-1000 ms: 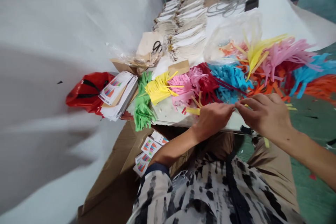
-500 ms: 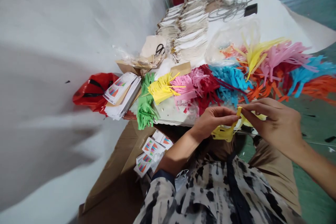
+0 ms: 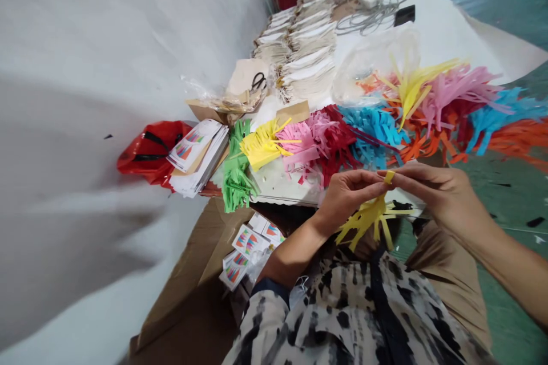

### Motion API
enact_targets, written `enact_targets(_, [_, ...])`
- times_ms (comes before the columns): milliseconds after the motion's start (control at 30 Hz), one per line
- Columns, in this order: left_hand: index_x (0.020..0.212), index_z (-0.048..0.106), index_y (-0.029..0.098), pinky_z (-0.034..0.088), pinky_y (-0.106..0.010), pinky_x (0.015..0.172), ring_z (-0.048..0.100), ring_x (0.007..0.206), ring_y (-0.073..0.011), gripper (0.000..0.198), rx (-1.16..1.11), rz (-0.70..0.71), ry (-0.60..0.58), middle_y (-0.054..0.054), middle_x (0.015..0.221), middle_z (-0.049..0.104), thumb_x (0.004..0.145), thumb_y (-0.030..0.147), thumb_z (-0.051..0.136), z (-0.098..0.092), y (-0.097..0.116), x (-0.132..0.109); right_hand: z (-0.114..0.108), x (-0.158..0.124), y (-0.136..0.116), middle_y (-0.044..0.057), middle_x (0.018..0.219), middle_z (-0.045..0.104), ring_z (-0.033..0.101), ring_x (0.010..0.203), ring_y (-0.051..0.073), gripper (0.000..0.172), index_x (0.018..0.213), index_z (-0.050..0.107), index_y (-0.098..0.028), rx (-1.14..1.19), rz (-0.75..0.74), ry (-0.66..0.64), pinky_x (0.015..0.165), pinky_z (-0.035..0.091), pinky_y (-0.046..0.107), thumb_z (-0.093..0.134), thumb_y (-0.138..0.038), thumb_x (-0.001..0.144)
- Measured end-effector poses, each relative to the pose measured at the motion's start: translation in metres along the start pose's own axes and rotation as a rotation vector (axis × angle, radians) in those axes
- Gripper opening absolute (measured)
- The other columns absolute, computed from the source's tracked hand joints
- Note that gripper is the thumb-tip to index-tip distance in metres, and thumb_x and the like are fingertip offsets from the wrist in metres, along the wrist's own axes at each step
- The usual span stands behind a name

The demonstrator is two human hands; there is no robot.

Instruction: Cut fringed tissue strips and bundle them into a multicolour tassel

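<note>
Several printed cards (image 3: pixel 247 240) lie in an open cardboard box (image 3: pixel 184 274) at the lower left, below the edge of the bench (image 3: pixel 280 185), beside some crumpled clear plastic (image 3: pixel 259 264). At the bench's left end sits a red plastic bag (image 3: pixel 136 154) with black bands; its contents are hidden. A clear plastic bag (image 3: pixel 372 65) lies slack farther back on the bench, and clear wrap (image 3: pixel 222 101) lies near black-handled scissors (image 3: pixel 258 81). The yellow fringed tissue (image 3: pixel 370 214) hangs just in front of the bench's near edge, beneath the fingertips of both hands. The left hand (image 3: pixel 349 197) pinches its narrow top between thumb and forefinger; the right hand (image 3: pixel 434 188) pinches the same top from the other side, thumb and fingers close together. Green, yellow, pink, red, blue and orange fringed bunches (image 3: pixel 372 125) line the bench beyond. The cards and the top sheet of a paper stack (image 3: pixel 197 154) carry multicoloured tassel-like prints; any lettering is too small to read.
</note>
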State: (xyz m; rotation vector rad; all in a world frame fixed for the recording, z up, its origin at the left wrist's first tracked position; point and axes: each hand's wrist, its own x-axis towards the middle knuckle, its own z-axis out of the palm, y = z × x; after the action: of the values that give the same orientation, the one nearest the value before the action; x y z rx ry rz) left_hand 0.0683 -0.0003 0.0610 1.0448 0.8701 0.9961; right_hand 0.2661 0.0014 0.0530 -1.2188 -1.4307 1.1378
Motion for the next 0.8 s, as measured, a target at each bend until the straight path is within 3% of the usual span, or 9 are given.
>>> enact_targets(100, [0.091,0.081,0.016,0.051,-0.03,0.087,0.07,0.09,-0.0158,0.036,0.036,0.001,-0.009,-0.007,0.095,0.08,0.078,0.049,0.087,-0.003,-0.001,0.002,-0.008,0.003,0.002,0.001,0.105,0.081,0.072,0.098,0.022,0.039,0.104,0.083,-0.033,-0.044,0.068,-0.039,0.085,0.051,0.034,0.078,-0.062,0.08])
enact_targets(200, [0.09,0.08,0.016,0.052,-0.029,0.083,0.071,0.088,-0.0152,0.038,0.05,-0.002,0.012,-0.007,0.093,0.08,0.076,0.051,0.088,-0.005,-0.005,0.003,-0.006,0.003,-0.001,0.001,0.097,0.08,0.071,0.088,0.021,0.042,0.101,0.082,-0.031,-0.16,0.056,0.01,0.079,0.051,0.034,0.079,-0.065,0.078])
enact_targets(367, [0.091,0.077,0.015,0.054,-0.028,0.082,0.073,0.086,-0.0151,0.04,0.019,-0.009,0.004,-0.008,0.091,0.079,0.076,0.05,0.088,-0.005,-0.013,0.004,0.003,0.004,-0.004,0.0,0.08,0.076,0.067,0.073,0.018,0.037,0.088,0.08,-0.029,-0.249,-0.039,0.076,0.069,0.047,0.033,0.076,-0.065,0.081])
enact_targets(567, [0.092,0.073,0.015,0.057,-0.029,0.084,0.075,0.082,-0.0147,0.043,0.012,0.03,0.057,-0.006,0.087,0.077,0.077,0.052,0.088,-0.006,-0.022,0.005,0.016,0.006,0.002,-0.002,0.08,0.071,0.062,0.071,0.014,0.022,0.086,0.077,-0.028,-0.249,-0.136,0.143,0.069,0.047,0.032,0.075,-0.05,0.088])
enact_targets(667, [0.103,0.073,0.017,0.057,-0.028,0.081,0.074,0.079,-0.0132,0.045,-0.021,0.06,0.1,-0.003,0.087,0.076,0.075,0.049,0.09,-0.008,-0.023,0.005,0.025,0.007,0.002,-0.003,0.08,0.068,0.06,0.073,0.014,0.015,0.085,0.075,-0.029,-0.222,-0.233,0.157,0.07,0.047,0.031,0.073,-0.042,0.091])
enact_targets(733, [0.107,0.076,0.018,0.057,-0.028,0.081,0.073,0.08,-0.0129,0.044,-0.051,0.054,0.111,-0.003,0.088,0.076,0.076,0.047,0.09,-0.014,-0.02,0.006,0.028,0.013,0.002,-0.002,0.083,0.068,0.06,0.075,0.014,0.012,0.086,0.075,-0.03,-0.201,-0.273,0.136,0.072,0.047,0.031,0.073,-0.04,0.092])
enact_targets(800, [0.101,0.08,0.017,0.057,-0.029,0.083,0.073,0.081,-0.0138,0.04,-0.106,0.007,0.12,-0.004,0.09,0.077,0.076,0.046,0.091,-0.023,-0.014,0.011,0.026,0.03,0.001,-0.002,0.086,0.071,0.063,0.079,0.015,0.014,0.087,0.076,-0.03,-0.188,-0.282,0.035,0.073,0.049,0.031,0.073,-0.043,0.092])
